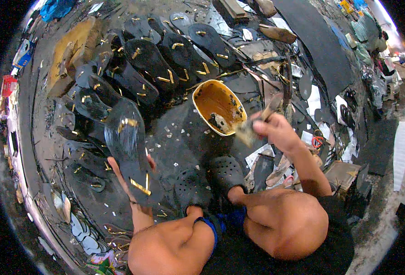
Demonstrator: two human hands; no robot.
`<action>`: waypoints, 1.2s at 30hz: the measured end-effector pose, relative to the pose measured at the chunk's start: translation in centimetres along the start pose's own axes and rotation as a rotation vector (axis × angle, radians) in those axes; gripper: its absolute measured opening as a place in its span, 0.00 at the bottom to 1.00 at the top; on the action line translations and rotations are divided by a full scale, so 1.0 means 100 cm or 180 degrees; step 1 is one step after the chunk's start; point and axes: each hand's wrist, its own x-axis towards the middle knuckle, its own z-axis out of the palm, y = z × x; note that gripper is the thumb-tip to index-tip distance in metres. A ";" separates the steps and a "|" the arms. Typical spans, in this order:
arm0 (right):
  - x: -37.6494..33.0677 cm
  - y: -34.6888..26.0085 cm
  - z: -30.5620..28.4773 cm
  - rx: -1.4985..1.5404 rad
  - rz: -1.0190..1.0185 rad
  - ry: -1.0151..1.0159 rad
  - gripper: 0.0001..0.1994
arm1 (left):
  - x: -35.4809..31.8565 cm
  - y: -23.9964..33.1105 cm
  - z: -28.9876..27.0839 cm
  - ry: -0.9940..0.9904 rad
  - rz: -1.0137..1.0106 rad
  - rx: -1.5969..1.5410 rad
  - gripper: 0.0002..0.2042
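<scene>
The black sole (130,151) in the left hand (133,188) looks rubbery, its upper half wet and glossy, with shiny gold strips. The bowl (218,107), centre frame, seems plastic, smeared with glossy brownish glue. The brush (257,121) has a wooden-looking handle. The perforated clogs (225,172) look matt black.

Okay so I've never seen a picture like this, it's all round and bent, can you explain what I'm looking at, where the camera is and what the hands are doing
The camera sits on a person's head and looks down through a fisheye lens, which bends the edges. The bare knees at the bottom are the person's own. The left hand holds up a black sandal sole with gold strips on it. The right hand holds a brush, blurred, beside a cream-rimmed bowl of brown, glue-like paste. On the dark floor lie rows of other black soles, a black rubber sheet and scraps. The feet wear black perforated clogs.
</scene>
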 end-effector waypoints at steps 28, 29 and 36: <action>0.056 -0.083 0.162 -0.2247 -0.4041 -0.0663 0.23 | 0.089 -0.027 0.080 0.1159 0.0461 0.0827 0.32; 0.038 -0.082 0.159 -0.2401 -0.3993 -0.0811 0.29 | 0.090 -0.020 0.084 0.1014 0.0514 0.0732 0.31; 0.067 -0.083 0.165 -0.1221 -0.3217 0.0060 0.12 | 0.082 -0.009 0.070 0.0783 0.0694 0.0822 0.30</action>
